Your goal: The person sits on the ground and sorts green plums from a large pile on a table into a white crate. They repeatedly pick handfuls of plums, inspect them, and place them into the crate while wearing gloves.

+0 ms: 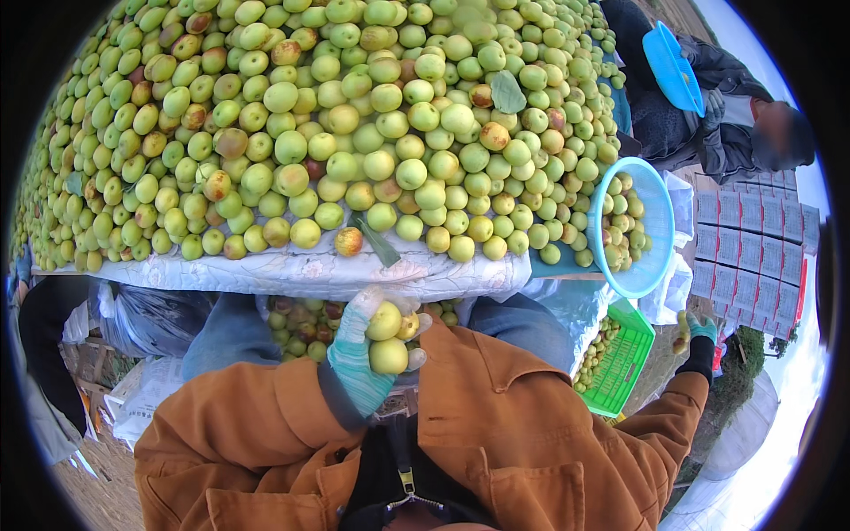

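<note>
A large heap of green and yellow-green jujube fruits [319,119], some with brown blotches, covers the table before me. My left hand [368,355], in a teal and white knit glove, is at the table's front edge with several jujubes [388,356] held between palm and fingers. Far out to the right, my right hand [701,328], in a like glove, has brownish and green fruit [680,332] at its fingertips, beside a green plastic crate [621,365]. A light blue plastic basket [653,252], partly filled with fruit, stands at the table's right corner.
Below the padded floral cloth [292,272] at the table edge, more jujubes [299,325] lie between my knees. A person [727,119] at the upper right holds a blue basket [672,70]. Cartons [750,245] are stacked at the right. Another person's dark sleeve [50,345] is at the far left.
</note>
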{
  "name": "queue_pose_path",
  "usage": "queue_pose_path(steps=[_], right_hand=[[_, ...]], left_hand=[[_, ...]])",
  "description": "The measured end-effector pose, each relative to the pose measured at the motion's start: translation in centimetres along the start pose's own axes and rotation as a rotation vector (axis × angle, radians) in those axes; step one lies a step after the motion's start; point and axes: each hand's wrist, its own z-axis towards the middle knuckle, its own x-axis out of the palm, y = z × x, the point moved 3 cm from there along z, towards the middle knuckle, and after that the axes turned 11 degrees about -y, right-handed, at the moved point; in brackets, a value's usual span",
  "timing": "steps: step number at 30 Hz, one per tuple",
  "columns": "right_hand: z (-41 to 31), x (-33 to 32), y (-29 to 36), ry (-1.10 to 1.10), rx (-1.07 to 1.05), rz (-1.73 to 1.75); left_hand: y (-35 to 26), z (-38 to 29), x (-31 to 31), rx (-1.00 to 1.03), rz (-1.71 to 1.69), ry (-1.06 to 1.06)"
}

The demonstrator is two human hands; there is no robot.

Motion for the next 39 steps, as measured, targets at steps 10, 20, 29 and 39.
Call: queue_pose_path(steps=[10, 20, 29, 39], right_hand=[[-13.4, -17.0, 35.3, -0.013, -0.776, 1.093], [-29.2, -23.0, 49.3, 0.095, -1.224, 1.266], [-33.3, -23.8, 52.1, -0.379, -1.332, 1.104], [-38.3, -23.3, 52.7, -0.201, -1.705, 1.085]], left_hand=[[0.3, 0.3, -0.2, -0.014, 0.055, 0.024], [-0.1, 0.0, -0.4, -0.038, -0.094, 0.043], [-0.5, -0.8, -0.8, -0.051, -0.056, 0.023], [0.3, -1.1, -1.4, -0.133, -0.1, 0.078]])
